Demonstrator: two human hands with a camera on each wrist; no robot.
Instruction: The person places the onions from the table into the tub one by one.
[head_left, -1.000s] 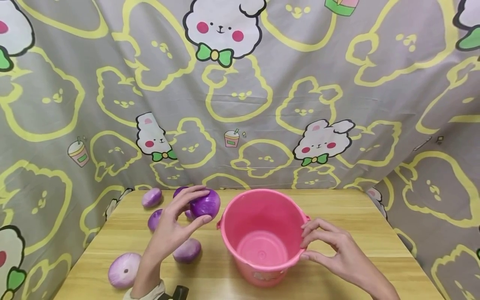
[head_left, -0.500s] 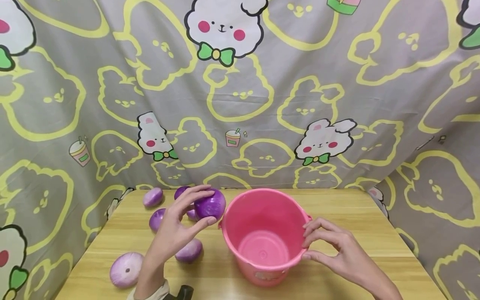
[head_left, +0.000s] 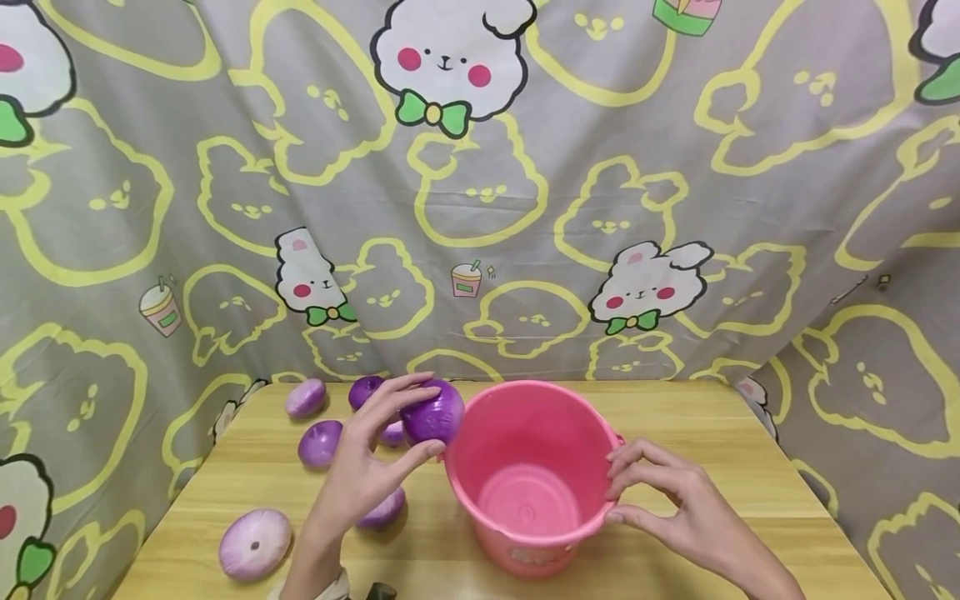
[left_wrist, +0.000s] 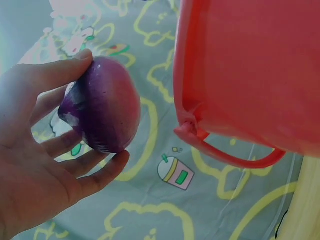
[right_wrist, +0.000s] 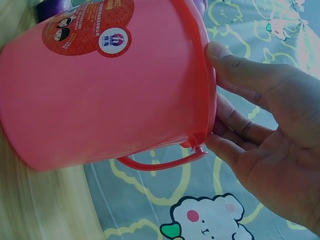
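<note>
Your left hand (head_left: 366, 467) holds a purple onion (head_left: 438, 417) beside the pink bucket (head_left: 534, 446)

Nearest you, a pale onion (head_left: 255, 546) lies at the front left of the wooden table (head_left: 435, 575). A half-hidden onion (head_left: 384, 508) sits just beyond it, partly covered by your left forearm. Your right hand (head_left: 667, 493) pinches the bucket's rim at its right side. The bucket stands upright on the table, a red sticker (right_wrist: 85, 30) on its outer wall and its handle (left_wrist: 237, 160) curving along the outside. Your left thumb and fingers grasp the purple onion, raised off the table by the bucket's left rim; your left wrist view shows a gap between the two. Behind that grip there is probably one more onion (head_left: 392, 434), though your hand hides much of it. Farther left are a glossy onion (head_left: 318, 443), a dark onion (head_left: 364, 390) partly behind your fingers, and a two-tone onion (head_left: 306, 398). A grey cartoon-print curtain (head_left: 480, 208) hangs behind the table.
</note>
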